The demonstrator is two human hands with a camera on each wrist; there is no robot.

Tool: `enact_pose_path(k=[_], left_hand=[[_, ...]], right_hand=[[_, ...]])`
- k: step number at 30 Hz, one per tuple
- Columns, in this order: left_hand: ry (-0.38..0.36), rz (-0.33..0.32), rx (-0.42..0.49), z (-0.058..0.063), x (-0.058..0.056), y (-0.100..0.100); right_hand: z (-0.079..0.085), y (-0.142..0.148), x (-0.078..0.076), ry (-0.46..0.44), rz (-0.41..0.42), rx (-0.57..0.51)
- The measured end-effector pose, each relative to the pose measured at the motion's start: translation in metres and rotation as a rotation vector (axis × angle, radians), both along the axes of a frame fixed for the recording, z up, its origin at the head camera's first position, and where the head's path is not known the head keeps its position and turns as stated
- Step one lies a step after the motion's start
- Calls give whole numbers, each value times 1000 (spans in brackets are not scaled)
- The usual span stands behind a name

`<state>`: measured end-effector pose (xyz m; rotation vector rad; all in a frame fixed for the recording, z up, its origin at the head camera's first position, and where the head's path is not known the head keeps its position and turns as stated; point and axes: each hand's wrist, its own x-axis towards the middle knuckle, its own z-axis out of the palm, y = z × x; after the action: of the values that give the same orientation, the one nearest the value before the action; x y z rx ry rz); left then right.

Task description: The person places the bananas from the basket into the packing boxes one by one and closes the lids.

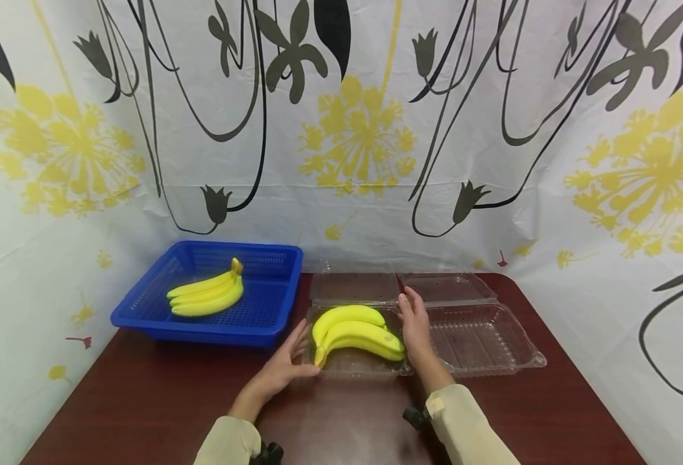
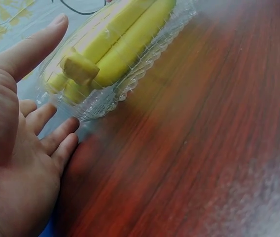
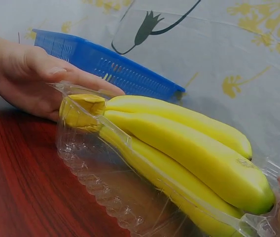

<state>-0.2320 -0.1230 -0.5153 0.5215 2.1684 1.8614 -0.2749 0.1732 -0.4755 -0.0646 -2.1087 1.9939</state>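
Observation:
A bunch of yellow bananas (image 1: 353, 332) lies in a clear plastic clamshell box (image 1: 360, 372) whose lid is folded back. My left hand (image 1: 283, 365) is at the box's left end, thumb extended near the front corner and fingers spread along the side. In the left wrist view, that palm (image 2: 19, 163) faces the box and the fingers are loosely bent without wrapping round anything. At the right end, my right hand (image 1: 415, 326) lies along the box wall, its fingers pointing toward the lid hinge. Only a sliver of it shows in the right wrist view.
Another open clear clamshell box (image 1: 486, 336) stands just to the right. A blue plastic basket (image 1: 213, 334) with a second banana bunch (image 1: 209, 294) sits at the back left. Everything rests on a dark red wooden table (image 1: 172, 400), backed by a patterned cloth (image 1: 353, 226).

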Motion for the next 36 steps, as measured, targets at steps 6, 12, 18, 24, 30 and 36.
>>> enact_pose_path(k=[6, 12, 18, 24, 30, 36], left_hand=[[5, 13, 14, -1, 3, 0], [9, 12, 26, -3, 3, 1], [22, 5, 44, -6, 2, 2], [26, -8, 50, -7, 1, 2], [38, -21, 61, -6, -2, 1], [39, -9, 55, -5, 1, 0]], right_hand=[[-3, 0, 0, -3, -18, 28], [-3, -2, 3, 18, -48, 101], [-3, -1, 4, 57, -58, 114], [-2, -2, 3, 84, -89, 136], [-1, -4, 1, 127, -130, 130], [-1, -5, 1, 155, -145, 121]])
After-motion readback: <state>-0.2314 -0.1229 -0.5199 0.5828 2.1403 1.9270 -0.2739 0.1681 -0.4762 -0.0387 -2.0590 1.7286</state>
